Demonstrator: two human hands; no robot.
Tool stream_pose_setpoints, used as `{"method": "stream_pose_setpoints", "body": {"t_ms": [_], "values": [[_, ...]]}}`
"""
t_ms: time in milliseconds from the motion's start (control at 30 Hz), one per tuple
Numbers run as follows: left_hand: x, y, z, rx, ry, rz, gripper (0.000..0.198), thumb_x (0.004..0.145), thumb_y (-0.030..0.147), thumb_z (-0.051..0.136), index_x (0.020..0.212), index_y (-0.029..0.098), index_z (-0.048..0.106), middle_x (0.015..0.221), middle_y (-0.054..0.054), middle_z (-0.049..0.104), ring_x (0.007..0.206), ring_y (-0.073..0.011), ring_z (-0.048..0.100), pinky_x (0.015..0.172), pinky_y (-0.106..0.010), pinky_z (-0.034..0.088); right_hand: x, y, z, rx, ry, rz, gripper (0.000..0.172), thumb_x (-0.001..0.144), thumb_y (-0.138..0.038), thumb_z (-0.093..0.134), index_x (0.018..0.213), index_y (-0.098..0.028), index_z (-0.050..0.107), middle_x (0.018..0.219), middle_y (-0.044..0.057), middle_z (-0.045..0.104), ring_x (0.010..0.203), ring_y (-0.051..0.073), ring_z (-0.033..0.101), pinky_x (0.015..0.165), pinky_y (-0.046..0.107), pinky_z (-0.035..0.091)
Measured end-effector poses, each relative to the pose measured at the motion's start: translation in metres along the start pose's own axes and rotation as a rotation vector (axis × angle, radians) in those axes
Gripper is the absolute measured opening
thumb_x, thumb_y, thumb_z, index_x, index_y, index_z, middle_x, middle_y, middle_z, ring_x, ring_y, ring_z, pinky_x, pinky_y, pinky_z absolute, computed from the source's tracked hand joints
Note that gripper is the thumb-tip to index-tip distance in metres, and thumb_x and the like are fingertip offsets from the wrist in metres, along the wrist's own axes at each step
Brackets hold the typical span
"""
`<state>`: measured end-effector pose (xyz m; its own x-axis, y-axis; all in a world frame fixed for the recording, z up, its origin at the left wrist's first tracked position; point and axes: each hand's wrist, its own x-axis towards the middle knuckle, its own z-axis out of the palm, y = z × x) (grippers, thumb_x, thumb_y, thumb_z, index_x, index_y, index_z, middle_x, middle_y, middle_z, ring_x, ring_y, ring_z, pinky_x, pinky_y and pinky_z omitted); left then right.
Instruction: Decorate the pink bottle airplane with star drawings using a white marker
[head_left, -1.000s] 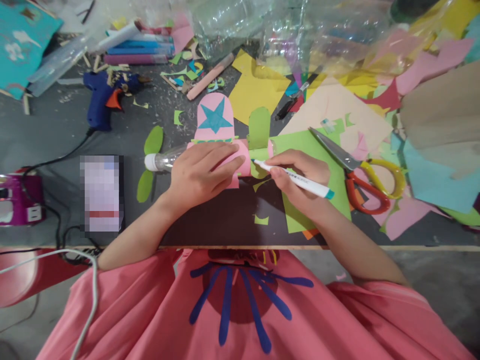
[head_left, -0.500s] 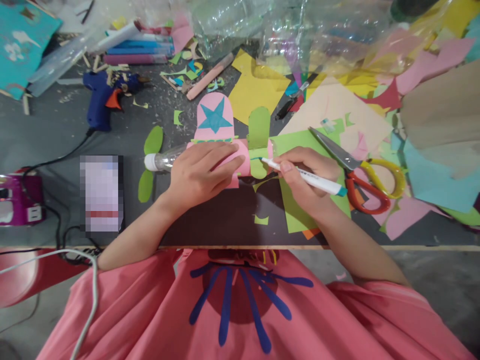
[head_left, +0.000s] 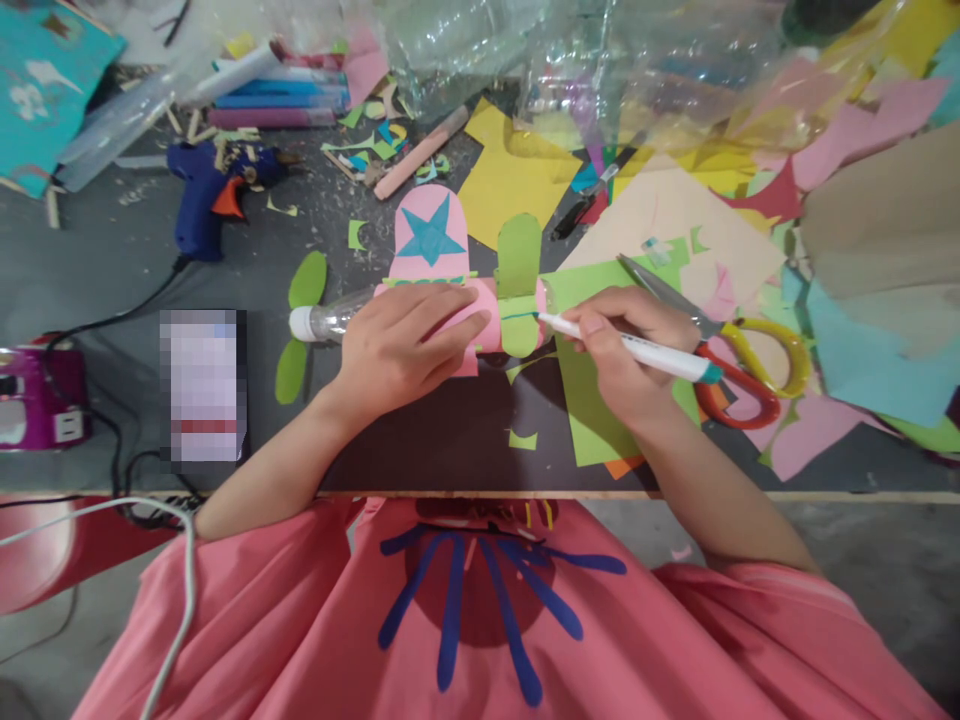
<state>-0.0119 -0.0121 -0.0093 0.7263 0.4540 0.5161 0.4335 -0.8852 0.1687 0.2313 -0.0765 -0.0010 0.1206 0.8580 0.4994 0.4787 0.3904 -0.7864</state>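
A bottle (head_left: 339, 321) wrapped in pink paper lies sideways on the dark table, with green oval pieces by its white cap. My left hand (head_left: 412, 340) rests over the pink wrap, fingers curved round it, pressing it to the table. A pink flap with a blue star (head_left: 431, 232) sticks up behind those fingers. My right hand (head_left: 626, 345) grips a white marker (head_left: 660, 356) with a teal end. Its tip touches the right part of a green paper strip (head_left: 519, 325) across the bottle, where a thin teal line runs.
Scissors (head_left: 712, 335) with red and yellow handles lie beside my right hand over green paper (head_left: 592, 420). A blue glue gun (head_left: 199, 200), a phone (head_left: 204, 385) and cables are at the left. Paper scraps, markers and clear plastic bottles (head_left: 450, 50) cover the back.
My right hand and the marker have moved a little to the right, and the teal line on the green strip is longer. My left hand has stayed in place.
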Motion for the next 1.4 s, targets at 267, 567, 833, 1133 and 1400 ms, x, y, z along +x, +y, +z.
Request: {"method": "stream_pose_setpoints", "body": {"t_ms": [267,567,833,1133,1400], "values": [[0.0009,-0.0006,0.0001,0.048,0.027,0.044,0.028,0.097,0.016,0.057,0.121,0.025,0.068,0.120,-0.007,0.078,0.113,-0.0218,0.075,0.092,-0.035,0.062,-0.0022,0.0038,-0.0016,-0.025,0.058,0.002,0.033,0.101,-0.046,0.057,0.077,-0.025,0.067,0.063,-0.001,0.063,0.050,0.013,0.056,0.044,0.029,0.044],[-0.0002,-0.0012,0.0012,0.098,0.007,0.032,0.029,0.098,0.018,0.055,0.122,0.025,0.069,0.121,-0.007,0.078,0.114,-0.0217,0.074,0.091,-0.035,0.062,-0.0044,0.0069,0.0020,0.014,0.069,0.003,0.029,0.101,-0.044,0.058,0.080,-0.027,0.068,0.066,-0.001,0.065,0.051,0.014,0.057,0.045,0.031,0.044],[0.0040,0.0004,0.0000,0.115,0.073,0.063,0.024,0.096,0.014,0.058,0.116,0.022,0.070,0.115,-0.006,0.080,0.106,-0.0204,0.077,0.086,-0.032,0.063,-0.0005,0.0036,0.0026,-0.021,0.070,-0.037,0.031,0.100,-0.044,0.060,0.077,-0.025,0.069,0.061,-0.002,0.067,0.048,0.012,0.057,0.043,0.028,0.043],[0.0026,0.0016,-0.0009,0.072,-0.020,-0.025,0.026,0.101,0.020,0.053,0.117,0.024,0.072,0.115,-0.007,0.079,0.110,-0.0210,0.075,0.089,-0.035,0.063,-0.0038,0.0071,0.0033,-0.108,0.055,-0.014,0.039,0.101,-0.052,0.054,0.076,-0.026,0.068,0.061,-0.001,0.065,0.049,0.014,0.057,0.046,0.030,0.047],[0.0011,0.0004,-0.0006,-0.065,0.001,-0.033,0.029,0.099,0.017,0.056,0.123,0.026,0.070,0.123,-0.007,0.077,0.116,-0.0230,0.073,0.094,-0.039,0.061,-0.0026,-0.0001,0.0018,-0.084,0.021,-0.085,0.031,0.102,-0.039,0.056,0.077,-0.026,0.069,0.064,-0.001,0.068,0.054,0.013,0.061,0.050,0.029,0.049]]}}
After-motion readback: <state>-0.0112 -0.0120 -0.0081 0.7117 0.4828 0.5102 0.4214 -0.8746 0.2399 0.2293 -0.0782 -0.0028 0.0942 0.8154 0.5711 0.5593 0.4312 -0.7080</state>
